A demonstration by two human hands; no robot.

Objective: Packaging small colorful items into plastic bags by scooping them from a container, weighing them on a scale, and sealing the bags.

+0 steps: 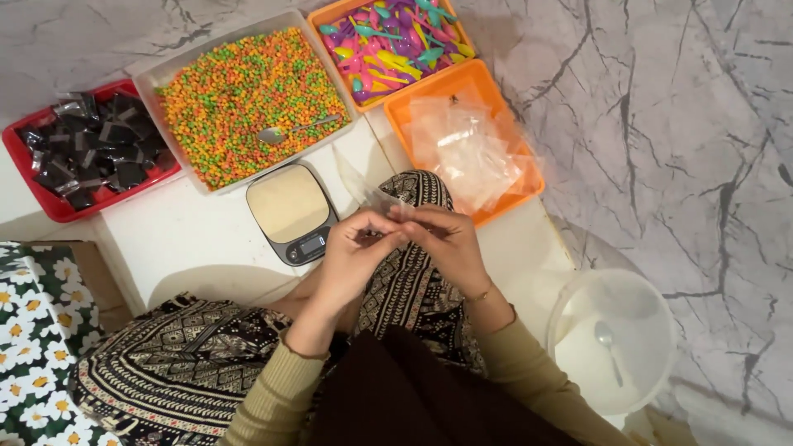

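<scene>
Head view, one item: small clear plastic bag (382,201), pinched at fingertips between left hand (357,249) and right hand (444,241), both closed on it, above lap, just below digital scale (292,212) and orange tray (494,136).

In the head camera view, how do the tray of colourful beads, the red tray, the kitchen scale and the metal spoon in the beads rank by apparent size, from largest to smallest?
1. Tray of colourful beads
2. Red tray, partly cut off by the beads tray, so unsure
3. Kitchen scale
4. Metal spoon

Both hands, left hand and right hand, pinch a small clear bag.
</scene>
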